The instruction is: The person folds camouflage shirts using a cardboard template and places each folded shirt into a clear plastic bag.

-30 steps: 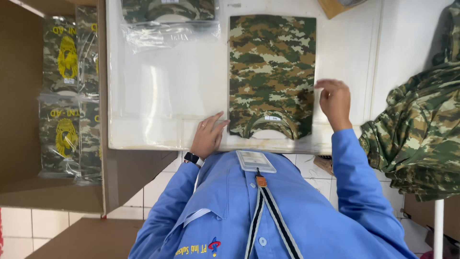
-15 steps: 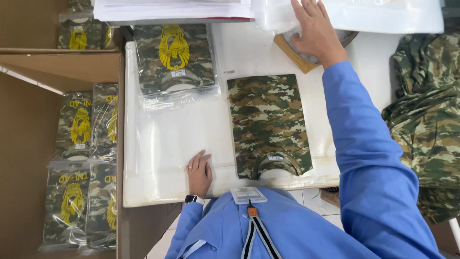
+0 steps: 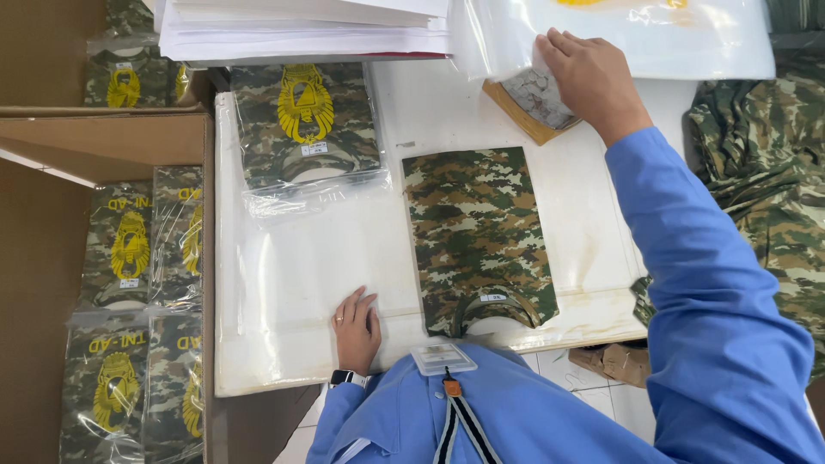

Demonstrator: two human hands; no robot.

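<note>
White board (image 3: 284,283): folded camouflage shirt (image 3: 477,236) between hands, untouched.

The folded camouflage cloth shirt (image 3: 478,236) looks soft and matt on the smooth white board (image 3: 284,275), slightly stained along its near edge. Left of the shirt, the glossy clear plastic bags (image 3: 309,193) wrinkle and shine. Beyond it lie matt white paper sheets (image 3: 301,30). The brown cardboard box (image 3: 103,142) looks dull and rough.

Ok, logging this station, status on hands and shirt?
Left hand flat on table. Right hand on clear bags. Folded camouflage shirt untouched, unobstructed.
</note>
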